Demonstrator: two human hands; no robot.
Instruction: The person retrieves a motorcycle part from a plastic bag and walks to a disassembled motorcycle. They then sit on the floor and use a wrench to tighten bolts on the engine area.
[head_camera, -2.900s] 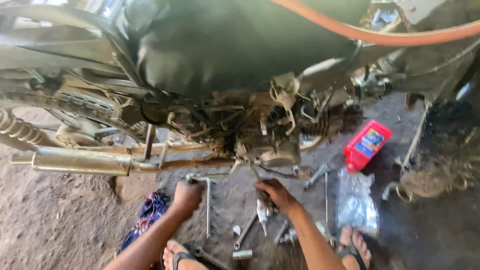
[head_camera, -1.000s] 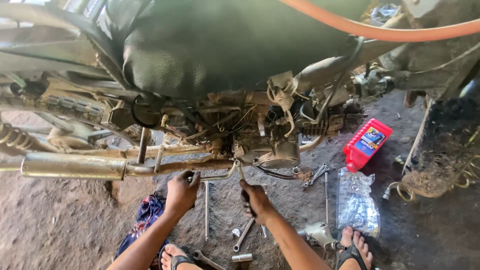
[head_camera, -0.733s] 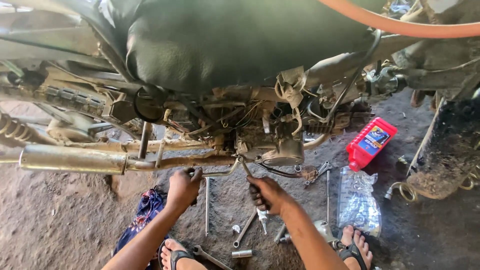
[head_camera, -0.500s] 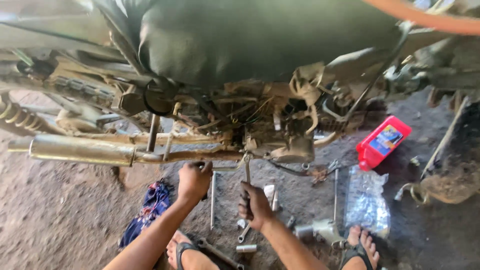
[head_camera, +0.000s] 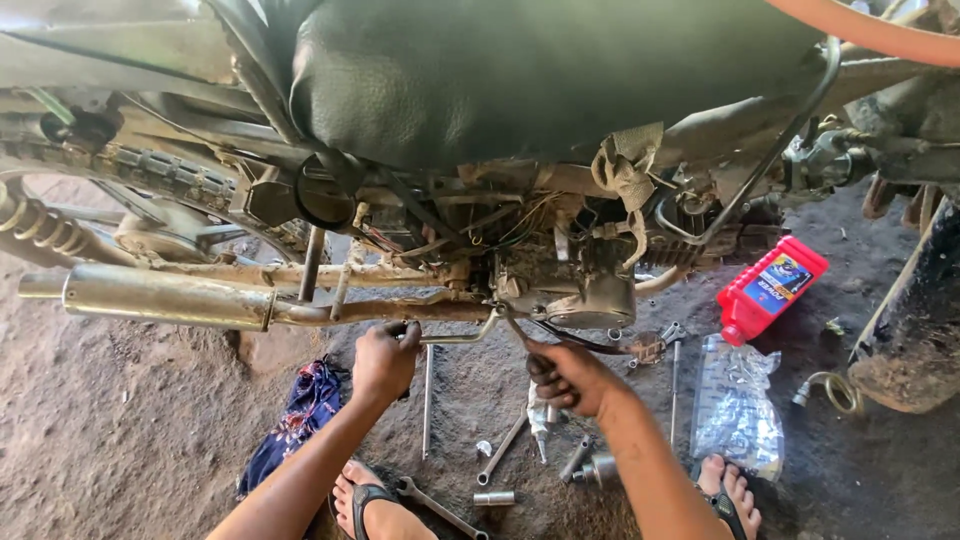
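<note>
Down near the feet lie loose sockets and a spanner (head_camera: 440, 508) on the dirt. The left hand (head_camera: 383, 360) is curled tight round a bent metal lever (head_camera: 462, 336). The lever runs sideways under the engine (head_camera: 565, 285), toward the right hand (head_camera: 568, 375). That hand is closed round a thin tool handle (head_camera: 522, 338) that points up at the engine. Farther right sit a clear plastic bag (head_camera: 735, 410) and a red oil bottle (head_camera: 770, 290) with a blue label.
</note>
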